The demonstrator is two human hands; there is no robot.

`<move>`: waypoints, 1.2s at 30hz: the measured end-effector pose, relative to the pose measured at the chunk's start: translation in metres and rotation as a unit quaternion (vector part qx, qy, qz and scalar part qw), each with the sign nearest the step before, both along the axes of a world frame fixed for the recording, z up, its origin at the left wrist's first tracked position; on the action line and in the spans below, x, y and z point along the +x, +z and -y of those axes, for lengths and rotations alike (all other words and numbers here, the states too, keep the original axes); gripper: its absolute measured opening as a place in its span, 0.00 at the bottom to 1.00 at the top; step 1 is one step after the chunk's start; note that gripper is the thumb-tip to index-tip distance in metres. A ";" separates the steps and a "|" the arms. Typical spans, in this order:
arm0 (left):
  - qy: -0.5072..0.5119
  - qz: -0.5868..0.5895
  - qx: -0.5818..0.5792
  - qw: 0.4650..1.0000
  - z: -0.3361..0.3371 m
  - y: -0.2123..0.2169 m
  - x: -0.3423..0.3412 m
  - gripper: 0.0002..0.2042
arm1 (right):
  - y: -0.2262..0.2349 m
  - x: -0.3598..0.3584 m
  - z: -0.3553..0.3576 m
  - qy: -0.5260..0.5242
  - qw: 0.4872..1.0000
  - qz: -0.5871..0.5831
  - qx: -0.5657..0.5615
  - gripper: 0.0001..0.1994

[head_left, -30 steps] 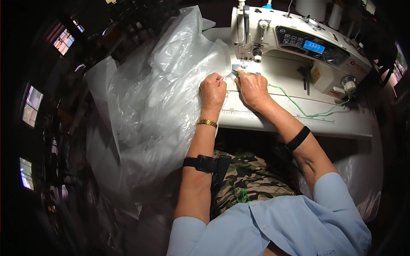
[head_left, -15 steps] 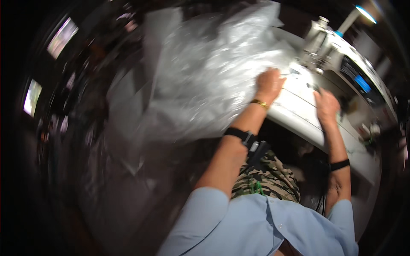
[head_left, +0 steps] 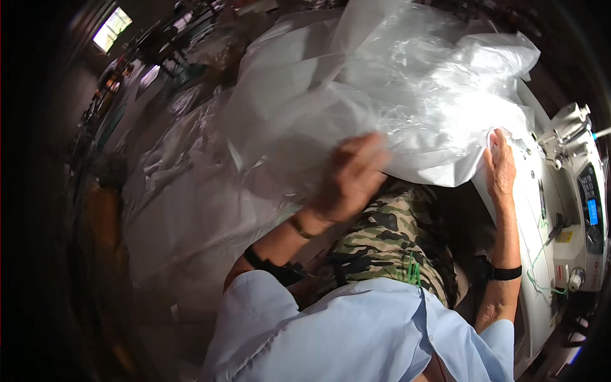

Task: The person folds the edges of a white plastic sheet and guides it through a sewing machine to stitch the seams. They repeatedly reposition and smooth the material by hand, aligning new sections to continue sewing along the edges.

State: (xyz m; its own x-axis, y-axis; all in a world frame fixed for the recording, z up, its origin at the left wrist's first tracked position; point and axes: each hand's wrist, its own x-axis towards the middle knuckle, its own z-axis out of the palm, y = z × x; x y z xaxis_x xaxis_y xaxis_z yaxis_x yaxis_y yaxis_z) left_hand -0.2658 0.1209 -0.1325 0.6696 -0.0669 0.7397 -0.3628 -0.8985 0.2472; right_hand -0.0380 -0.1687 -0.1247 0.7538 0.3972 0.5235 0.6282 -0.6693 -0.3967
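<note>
A large, crumpled white translucent sheet (head_left: 420, 121), plastic-looking and shiny, spreads over the far part of the sewing table and hangs toward my lap. At its near right corner, my right hand (head_left: 501, 167) is closed on the edge, thumb and fingers pinching the material beside the machine bed. My left hand (head_left: 355, 175) is raised over the sheet's near left part. Motion smears its fingers, so I cannot see whether it touches or holds anything. The white sewing machine (head_left: 563, 143) stands right of my right hand.
The white tabletop (head_left: 531, 254) runs along my right side. Green thread (head_left: 538, 270) trails there near the machine's base and a small spool (head_left: 576, 279). More pale sheeting (head_left: 191, 223) lies low on the left. My camouflage-clad lap (head_left: 382, 242) is below the sheet.
The view has turned left, so the machine sits farther right. My left hand has left the sheet by the needle area and come back leftward; my right hand has moved onto the sheet's edge.
</note>
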 end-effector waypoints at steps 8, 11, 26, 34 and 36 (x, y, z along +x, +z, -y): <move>0.564 -0.210 -0.092 0.793 -0.178 -0.133 -0.093 0.38 | -0.005 0.003 0.005 -0.005 1.000 -0.005 -0.028 0.31; 0.632 -0.204 -0.179 0.726 -0.218 -0.188 -0.098 0.41 | -0.004 0.002 0.002 -0.018 1.000 0.006 -0.019 0.33; 0.281 0.080 -0.640 0.711 -0.210 -0.168 -0.069 0.37 | 0.008 0.019 0.001 0.016 0.945 -0.214 0.249 0.33; 0.382 0.123 -0.493 0.772 -0.241 -0.085 -0.066 0.23 | -0.005 0.035 -0.024 0.010 0.898 -0.246 0.365 0.32; 0.404 0.093 -0.236 0.879 -0.216 -0.033 -0.081 0.22 | -0.013 0.047 -0.044 0.019 0.886 -0.234 0.400 0.36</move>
State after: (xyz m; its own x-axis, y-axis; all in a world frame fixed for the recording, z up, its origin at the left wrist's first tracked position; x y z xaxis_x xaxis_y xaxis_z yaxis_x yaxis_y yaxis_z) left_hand -0.3465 0.3370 -0.1656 0.2222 0.7180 0.6597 0.2729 -0.6953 0.6649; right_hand 0.0092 -0.1251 -0.1376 0.9568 0.0691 0.2824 0.2855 -0.0389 -0.9576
